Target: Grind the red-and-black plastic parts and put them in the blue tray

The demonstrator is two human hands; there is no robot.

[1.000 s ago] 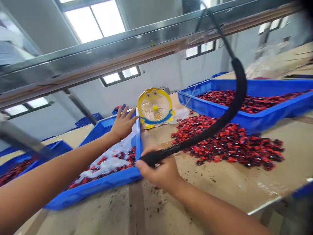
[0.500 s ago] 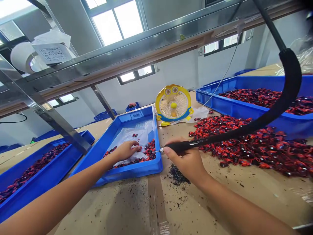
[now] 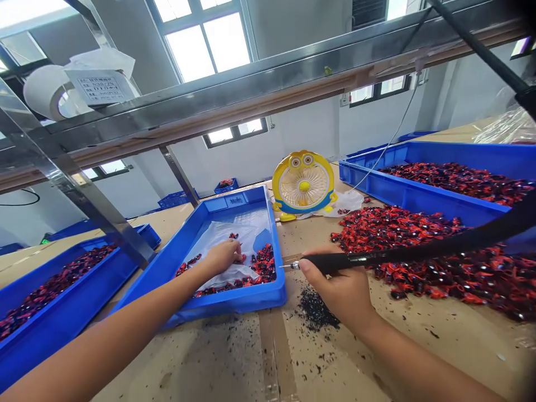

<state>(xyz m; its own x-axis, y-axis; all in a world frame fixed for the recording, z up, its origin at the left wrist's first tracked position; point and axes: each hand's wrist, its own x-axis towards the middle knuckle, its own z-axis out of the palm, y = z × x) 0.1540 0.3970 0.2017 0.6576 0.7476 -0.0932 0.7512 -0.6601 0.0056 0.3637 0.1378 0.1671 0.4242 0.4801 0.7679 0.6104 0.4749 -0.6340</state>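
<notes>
My right hand (image 3: pixel 345 290) is wrapped round the black handpiece (image 3: pixel 329 263) of a rotary tool with a flexible shaft. Its thin metal bit points left, above the near right corner of the blue tray (image 3: pixel 280 285). Inside that tray, my left hand (image 3: pixel 221 258) has its fingers curled down and closed. A small red-and-black part (image 3: pixel 242 258) shows at the fingertips, partly hidden by them. White plastic sheeting (image 3: pixel 213 237) lines the tray, and more such parts (image 3: pixel 263 262) are heaped along its right side.
A large heap of red-and-black parts (image 3: pixel 419 251) covers the right of the table, before a blue bin (image 3: pixel 377 190). A yellow fan (image 3: pixel 304 186) stands behind. Black shavings (image 3: pixel 316 310) lie below my right hand. A metal shelf post (image 3: pixel 100 206) rises at left beside another bin (image 3: pixel 75 312).
My left hand's fingers have closed more, with a red part at their tips. The view has shifted slightly, and the tool's thick black shaft hangs lower at the right.
</notes>
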